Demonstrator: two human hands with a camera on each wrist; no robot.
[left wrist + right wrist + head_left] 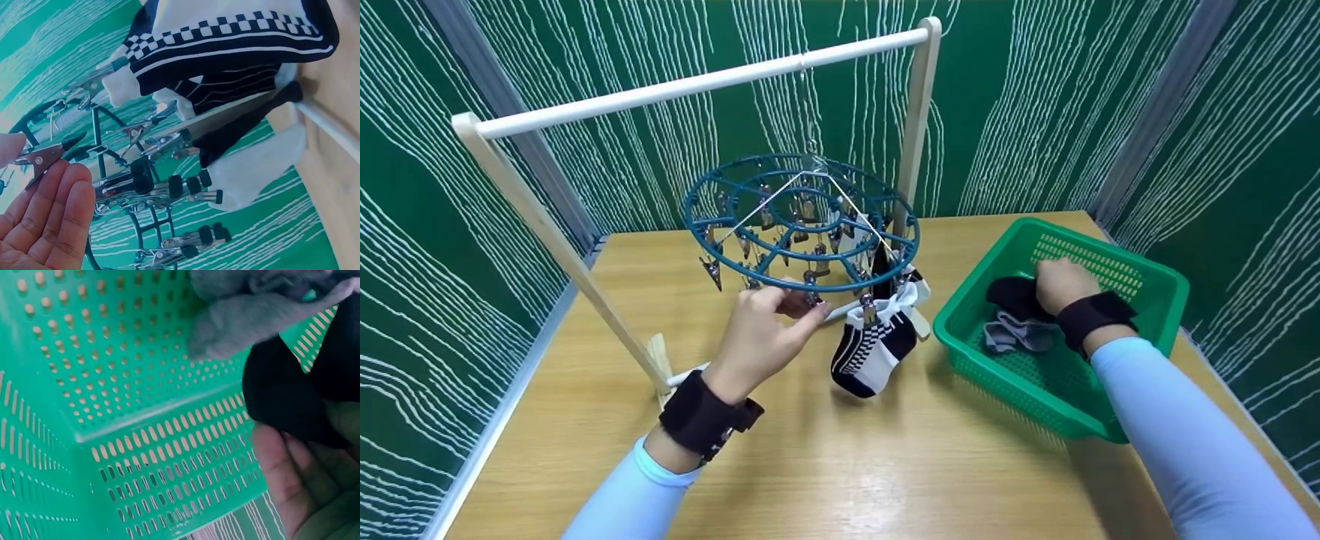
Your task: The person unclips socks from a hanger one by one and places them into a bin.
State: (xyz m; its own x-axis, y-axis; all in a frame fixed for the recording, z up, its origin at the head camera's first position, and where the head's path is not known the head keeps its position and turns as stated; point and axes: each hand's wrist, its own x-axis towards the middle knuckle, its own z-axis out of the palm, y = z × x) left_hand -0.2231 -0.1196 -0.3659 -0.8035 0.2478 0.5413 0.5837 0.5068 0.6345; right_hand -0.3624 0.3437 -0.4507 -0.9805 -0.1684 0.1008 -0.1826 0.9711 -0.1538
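My left hand [759, 336] pinches a metal clip [40, 161] between thumb and fingers at the near rim of a round dark-green drying hanger [765, 279]. To the right of that hand, a black-and-white checkered sock [874, 352] hangs from another clip. Behind it, the left wrist view shows a black sock [236, 126] and a white sock [253, 169] hanging too. My right hand [1065, 285] reaches into a green basket [960, 352] and holds a black sock [275, 382], its fingertips partly hidden by the cloth. A grey sock [1018, 334] lies beside it.
A wooden stand with a white crossbar [660, 91] carries the hanger by a hook. More clips [765, 206] dangle under the rings. Green panels with white streaks [1057, 97] surround the wooden table [840, 465] at the back and sides.
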